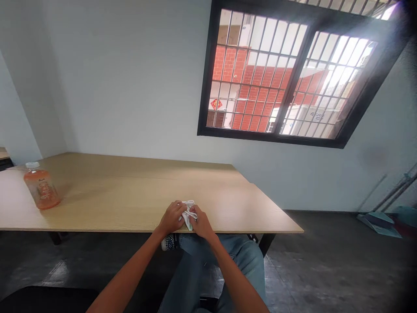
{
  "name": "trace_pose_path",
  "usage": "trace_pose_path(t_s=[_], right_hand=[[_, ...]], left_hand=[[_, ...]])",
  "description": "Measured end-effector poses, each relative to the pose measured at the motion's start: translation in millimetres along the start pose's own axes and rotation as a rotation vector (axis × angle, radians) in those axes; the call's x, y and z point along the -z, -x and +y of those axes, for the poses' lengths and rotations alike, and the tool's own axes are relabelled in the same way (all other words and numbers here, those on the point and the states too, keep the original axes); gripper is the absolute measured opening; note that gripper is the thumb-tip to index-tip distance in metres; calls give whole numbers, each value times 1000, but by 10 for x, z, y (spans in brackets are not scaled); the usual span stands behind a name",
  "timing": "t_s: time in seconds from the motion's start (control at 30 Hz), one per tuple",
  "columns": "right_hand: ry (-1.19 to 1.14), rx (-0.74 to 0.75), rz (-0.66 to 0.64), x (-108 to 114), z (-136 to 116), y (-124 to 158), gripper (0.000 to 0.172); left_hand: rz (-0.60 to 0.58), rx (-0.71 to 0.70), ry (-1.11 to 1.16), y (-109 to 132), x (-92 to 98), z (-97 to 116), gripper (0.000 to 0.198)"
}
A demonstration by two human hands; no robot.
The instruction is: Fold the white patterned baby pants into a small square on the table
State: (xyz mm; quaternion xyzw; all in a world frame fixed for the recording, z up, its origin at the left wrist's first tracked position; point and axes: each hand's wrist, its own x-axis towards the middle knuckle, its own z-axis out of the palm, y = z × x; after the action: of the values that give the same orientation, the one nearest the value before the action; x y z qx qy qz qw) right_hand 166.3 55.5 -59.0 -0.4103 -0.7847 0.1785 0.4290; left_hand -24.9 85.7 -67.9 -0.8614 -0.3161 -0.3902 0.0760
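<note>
A small white cloth (189, 213) with a greenish mark lies bunched near the front edge of a long wooden table (130, 195). My left hand (172, 217) is closed on the cloth's left side. My right hand (202, 222) pinches its right side, fingers curled. Both hands meet over the cloth, which is partly hidden under them.
A plastic bottle of orange drink (41, 187) with a white cap stands at the table's left. A barred window (286, 78) is in the wall behind. Cleaning tools and a dustpan (379, 219) lean at the right wall. My jeans-clad legs (221, 269) are under the table edge.
</note>
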Motion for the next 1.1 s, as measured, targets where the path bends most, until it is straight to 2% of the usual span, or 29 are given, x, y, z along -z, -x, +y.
trace_pose_path(t_s=[0.13, 0.2, 0.27, 0.37, 0.47, 0.57, 0.7, 0.77, 0.83, 0.97, 1.03, 1.1], right_hand=[[-66, 17, -9, 117, -65, -12, 24], [-95, 44, 6, 197, -146, 1, 26], [-127, 100, -30, 317, -302, 42, 26], [-151, 198, -184, 585, -708, 140, 25], [-152, 274, -234, 901, -1208, 235, 22], [-115, 329, -241, 1152, -1592, 314, 22], [-74, 349, -165, 1312, -1763, 423, 20], [-74, 301, -94, 1350, -1746, 483, 16], [-65, 221, -76, 1379, -1698, 553, 15], [-39, 83, -97, 1417, -1537, 656, 34], [-9, 40, -66, 1433, -1411, 578, 45], [75, 13, -2, 1445, -1243, 332, 51]], left_hand=[[23, 45, 191, 26, 91, 96, 29], [22, 83, 319, 48, 193, 205, 30], [-27, 117, 402, 63, 357, 366, 30], [-177, 170, 493, 63, 733, 676, 28], [-307, 189, 557, 40, 1197, 972, 32], [-331, 237, 502, 25, 1608, 1164, 22], [-312, 286, 382, 55, 1950, 1235, 21], [-320, 303, 398, 103, 2034, 1229, 24], [-350, 321, 435, 178, 2065, 1222, 25], [-380, 415, 479, 294, 1983, 1178, 31], [-382, 456, 520, 210, 1882, 1070, 37], [-351, 447, 533, -46, 1751, 864, 41]])
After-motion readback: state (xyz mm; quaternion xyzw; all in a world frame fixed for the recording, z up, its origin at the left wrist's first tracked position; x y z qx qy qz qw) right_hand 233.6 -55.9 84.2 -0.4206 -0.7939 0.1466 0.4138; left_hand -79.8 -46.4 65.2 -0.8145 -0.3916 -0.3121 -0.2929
